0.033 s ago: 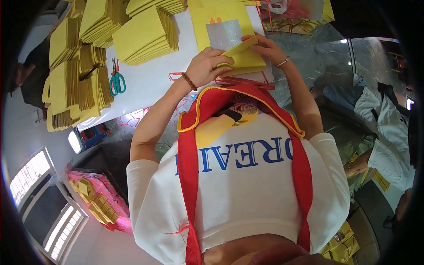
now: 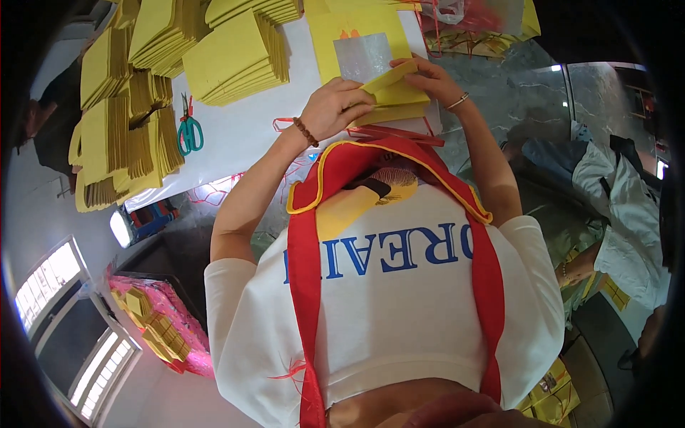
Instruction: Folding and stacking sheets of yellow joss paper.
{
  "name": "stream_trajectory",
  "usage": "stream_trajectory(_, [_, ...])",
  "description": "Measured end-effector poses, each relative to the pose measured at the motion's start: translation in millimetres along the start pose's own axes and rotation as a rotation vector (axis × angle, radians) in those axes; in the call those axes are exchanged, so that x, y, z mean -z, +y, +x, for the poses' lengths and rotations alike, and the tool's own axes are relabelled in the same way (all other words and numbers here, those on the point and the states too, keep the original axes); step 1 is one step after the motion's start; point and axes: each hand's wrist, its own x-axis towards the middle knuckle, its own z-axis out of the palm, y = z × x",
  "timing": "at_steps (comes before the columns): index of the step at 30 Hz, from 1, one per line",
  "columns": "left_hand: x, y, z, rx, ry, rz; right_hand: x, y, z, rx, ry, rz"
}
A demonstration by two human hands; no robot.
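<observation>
Both of my hands are at a piece of yellow paper [image 2: 399, 93] with a raised fold, near the front edge of the white table. My left hand [image 2: 334, 107], a beaded bracelet at its wrist, is closed on the paper's left end. My right hand [image 2: 432, 80], wearing a thin bangle, pinches the far right end of the fold. Just beyond lies a yellow sheet with a silver square [image 2: 362, 55] and small orange marks. Under the paper's near side, a red strip [image 2: 399, 133] shows in part.
Stacks of folded yellow paper [image 2: 232, 60] cover the table's left and far side. Scissors with teal handles [image 2: 190, 134] lie beside them on the white tabletop [image 2: 235, 135]. At the right, another person's sleeve [image 2: 621, 185] shows. A pink bundle with yellow packets [image 2: 164, 324] sits lower left.
</observation>
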Motion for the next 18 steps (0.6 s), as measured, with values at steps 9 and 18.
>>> stream_trajectory(9, [6.6, 0.6, 2.4, 0.239, -0.017, -0.292, -1.2, 4.4, -0.2, -0.038, 0.159, -0.041])
stream_trajectory(18, [16.2, -5.0, 10.2, 0.365, -0.096, -0.343, 0.6, 8.1, -0.8, -0.051, 0.224, -0.002])
